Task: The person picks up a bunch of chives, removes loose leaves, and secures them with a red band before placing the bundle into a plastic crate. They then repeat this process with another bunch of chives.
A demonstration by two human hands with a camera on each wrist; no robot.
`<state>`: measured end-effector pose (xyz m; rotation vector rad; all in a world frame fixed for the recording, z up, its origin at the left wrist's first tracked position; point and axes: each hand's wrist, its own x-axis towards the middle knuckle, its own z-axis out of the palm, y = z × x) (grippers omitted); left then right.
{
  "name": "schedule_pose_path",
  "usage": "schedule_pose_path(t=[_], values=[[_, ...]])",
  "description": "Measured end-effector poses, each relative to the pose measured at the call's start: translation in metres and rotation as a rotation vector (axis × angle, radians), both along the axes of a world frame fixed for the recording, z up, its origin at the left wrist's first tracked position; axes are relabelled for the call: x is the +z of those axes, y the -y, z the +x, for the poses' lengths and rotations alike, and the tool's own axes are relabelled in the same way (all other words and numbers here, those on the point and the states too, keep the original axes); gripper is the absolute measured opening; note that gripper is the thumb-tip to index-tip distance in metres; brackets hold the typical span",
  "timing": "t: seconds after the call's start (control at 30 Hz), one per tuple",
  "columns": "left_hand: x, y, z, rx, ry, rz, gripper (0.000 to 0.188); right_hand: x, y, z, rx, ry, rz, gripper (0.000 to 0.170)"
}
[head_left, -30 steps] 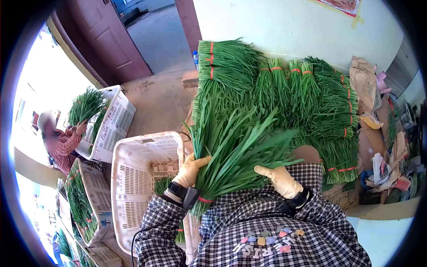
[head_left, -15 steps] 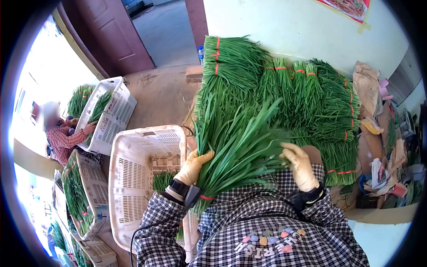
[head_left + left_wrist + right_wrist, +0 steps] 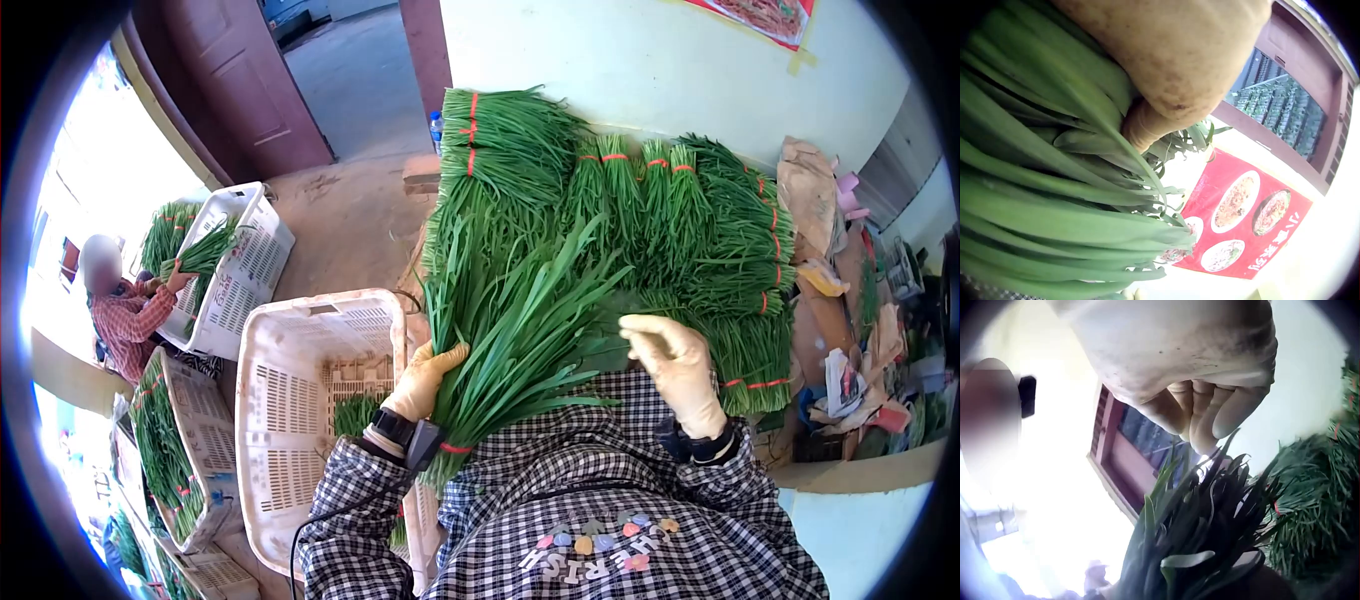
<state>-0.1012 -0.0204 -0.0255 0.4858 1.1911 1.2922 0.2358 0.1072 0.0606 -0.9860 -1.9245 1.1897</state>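
The gloved left hand [image 3: 425, 382] grips a bunch of long green leaves [image 3: 520, 340], which fans up and right across the lap. A red band [image 3: 455, 449] circles its stalks below the hand. In the left wrist view the glove [image 3: 1179, 50] wraps the leaves [image 3: 1054, 206], its other fingers hidden. To the right of the leaf tips, the gloved right hand [image 3: 682, 375] is raised with loosely bent fingers, and no leaf shows in its grasp. From the right wrist its fingers [image 3: 1204, 419] hang just above the leaf tips [image 3: 1191, 531].
Banded green bundles [image 3: 640, 220] lie stacked ahead and right. A white crate [image 3: 270, 430] stands left of the lap, holding some greens. Farther left, a person in a checked shirt [image 3: 130, 320] handles greens beside another crate [image 3: 250, 280]. Bags and clutter [image 3: 850, 380] lie far right.
The right hand has lifted off the leaves and moved right and up, its fingers bending. The left hand keeps its grip. The other person has moved greens about at the far crate.
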Motion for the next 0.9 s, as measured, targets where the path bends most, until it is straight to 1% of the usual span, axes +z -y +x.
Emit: schedule_pose_path(t=[0.07,0.13,0.2,0.27,0.33,0.4,0.43,0.5,0.53,0.6,0.63,0.67,0.73,0.77,0.8,0.83,0.87,0.9], values=[[0.001,0.0,0.0,-0.006,-0.003,-0.014,0.033,-0.005,-0.001,-0.012,0.068,0.12,0.253,0.027],[0.004,0.0,0.002,0.002,0.0,-0.017,0.033,-0.011,-0.003,-0.025,0.127,0.149,0.355,0.031],[0.005,-0.001,0.004,0.014,0.004,-0.021,0.033,-0.023,-0.006,-0.037,0.119,0.101,0.468,0.032],[0.005,-0.001,0.005,0.052,0.044,-0.013,0.026,-0.024,-0.007,-0.043,0.139,0.106,0.504,0.03],[0.006,-0.001,0.005,0.046,0.039,-0.011,0.026,-0.024,-0.008,-0.047,0.16,0.11,0.539,0.028],[0.008,0.0,0.006,0.037,0.036,-0.008,0.026,-0.025,-0.008,-0.049,0.149,0.169,0.639,0.017],[0.009,0.001,0.007,0.025,0.021,-0.01,0.027,-0.023,-0.009,-0.048,0.149,0.17,0.639,0.017],[0.008,0.0,0.007,0.017,0.008,-0.009,0.028,-0.016,-0.011,-0.047,0.212,0.314,0.673,0.009],[0.004,0.0,0.007,0.01,-0.012,-0.002,0.029,-0.018,-0.013,-0.046,0.218,0.312,0.675,0.009],[0.005,0.002,0.012,0.01,-0.05,0.015,0.03,-0.03,-0.016,-0.042,0.267,0.456,0.679,0.008],[0.007,0.003,0.017,0.021,-0.08,0.037,0.029,-0.036,-0.015,-0.041,0.225,0.34,0.638,0.008],[0.008,0.004,0.022,0.036,-0.11,0.058,0.029,-0.04,-0.012,-0.039,0.238,0.337,0.643,0.008],[0.01,0.005,0.035,0.062,-0.197,0.108,0.028,-0.046,-0.006,-0.04,-0.009,0.213,0.027,0.011],[0.01,0.005,0.042,0.052,-0.235,0.175,0.03,-0.056,-0.012,-0.037,0.025,0.019,-0.148,0.017],[0.01,0.006,0.049,0.056,-0.277,0.237,0.033,-0.041,-0.004,-0.036,0.0,-0.04,-0.316,0.021],[0.01,0.007,0.052,0.027,-0.438,0.274,0.039,-0.047,-0.005,-0.032,-0.005,-0.038,-0.332,0.026],[0.008,0.008,0.053,-0.002,-0.601,0.297,0.046,-0.087,-0.021,-0.012,0.032,-0.112,-0.241,0.033],[0.009,0.01,0.053,-0.087,-0.645,0.308,0.057,-0.069,-0.017,-0.011,-0.053,-0.059,-0.07,0.041]])
